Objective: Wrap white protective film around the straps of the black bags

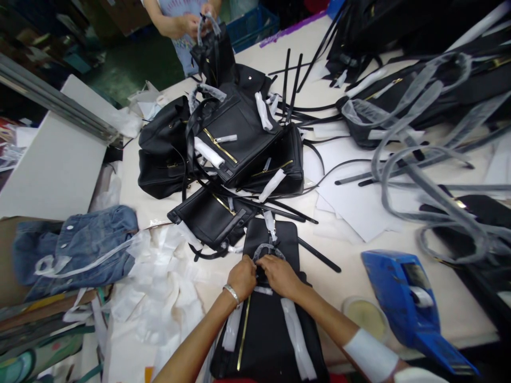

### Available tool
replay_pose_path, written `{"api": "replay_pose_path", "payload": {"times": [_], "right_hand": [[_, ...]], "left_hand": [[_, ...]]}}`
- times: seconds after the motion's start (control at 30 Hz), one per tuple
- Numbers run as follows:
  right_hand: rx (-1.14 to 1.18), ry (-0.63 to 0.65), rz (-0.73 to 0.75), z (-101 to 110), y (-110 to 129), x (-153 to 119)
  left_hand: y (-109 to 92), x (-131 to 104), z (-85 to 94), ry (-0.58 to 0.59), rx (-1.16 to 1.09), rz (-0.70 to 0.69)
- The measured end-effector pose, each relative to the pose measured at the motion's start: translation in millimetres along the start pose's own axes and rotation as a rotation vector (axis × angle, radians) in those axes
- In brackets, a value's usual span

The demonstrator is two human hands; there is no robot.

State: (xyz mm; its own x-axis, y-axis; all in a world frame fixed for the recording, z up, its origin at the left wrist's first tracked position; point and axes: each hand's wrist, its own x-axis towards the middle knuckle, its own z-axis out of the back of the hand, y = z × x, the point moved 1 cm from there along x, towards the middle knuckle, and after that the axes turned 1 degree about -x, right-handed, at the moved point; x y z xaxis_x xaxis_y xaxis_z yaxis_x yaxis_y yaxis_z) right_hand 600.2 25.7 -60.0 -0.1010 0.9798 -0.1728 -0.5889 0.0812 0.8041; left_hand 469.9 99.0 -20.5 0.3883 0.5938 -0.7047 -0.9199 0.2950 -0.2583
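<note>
My black bag [265, 340] lies flat right in front of me, on the near edge of the table [465, 303], w/ its top end pointing away. My L hand [242, 276] and R hand [278, 275] are close together on it, by the small loop handle [268, 248] in clear wrap. My fingers on both hands are bent in and touch the bag there. It's small and dark under them, so I can't tell if they pinch a bit of it or just press.

The bag has a long gold zip [244, 335] on the L side, & a wrapped strip [295, 340] down the R side. I've a shiny bracelet [231, 294] on my L wrist and a pale band [369, 351] on my R arm.

Past my bag is a big pile of black bags [247, 125], w/ white wrap on some bits. At the far end, another person [186, 37] has both hands on a wrapped bag handle [208, 26].

On my L: a heap of white wrap [159, 303] & a blue jean thing [91, 239]. On my R: a blue tape holder [403, 298], w/ a round tan thing [364, 316] just beside it, plus more black bags & long wrapped straps [435, 207].
</note>
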Motion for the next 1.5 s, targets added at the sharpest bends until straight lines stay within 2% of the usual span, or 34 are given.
{"api": "replay_pose_path", "payload": {"times": [0.17,0.23,0.37,0.47,0.53,0.6,0.7,0.83,1.0,1.13,1.33,1.5], "right_hand": [[0.279,0.06,-0.013,-2,-5,2],[0.358,0.03,-0.047,-2,-8,2],[0.275,-0.046,-0.089,-8,-8,2],[0.36,0.022,-0.069,-7,-8,2],[0.383,0.049,-0.035,2,-9,-2],[0.282,0.018,0.013,14,-9,-9],[-0.035,-0.031,0.062,28,-9,-20],[-0.315,0.026,0.115,22,-8,-24],[-0.349,0.032,0.234,6,-5,-23],[-0.325,0.013,0.259,1,-3,-27],[-0.253,0.017,0.174,1,-4,-29],[-0.311,-0.014,-0.031,11,-11,-34]], "left_hand": [[-6,-2,-0.4,0.014,0.08,0.028],[-8,-1,-1.1,0.04,0.107,0.029],[-11,-1,-3.4,0.054,0.108,0.042],[-13,-1,-5.9,0.042,0.119,0.041],[-13,0,-7.3,0.053,0.132,0.043],[-13,2,-7.9,0.061,0.133,0.044],[-11,4,-8.1,0.064,0.114,0.037],[-9,6,-9.5,0.064,0.106,0.038],[-11,7,-13.7,0.059,0.105,0.05],[-17,9,-15.6,0.078,0.098,0.063],[-26,13,-16.6,0.087,0.079,0.09],[-26,16,-19.3,0.075,0.098,0.069]]}}
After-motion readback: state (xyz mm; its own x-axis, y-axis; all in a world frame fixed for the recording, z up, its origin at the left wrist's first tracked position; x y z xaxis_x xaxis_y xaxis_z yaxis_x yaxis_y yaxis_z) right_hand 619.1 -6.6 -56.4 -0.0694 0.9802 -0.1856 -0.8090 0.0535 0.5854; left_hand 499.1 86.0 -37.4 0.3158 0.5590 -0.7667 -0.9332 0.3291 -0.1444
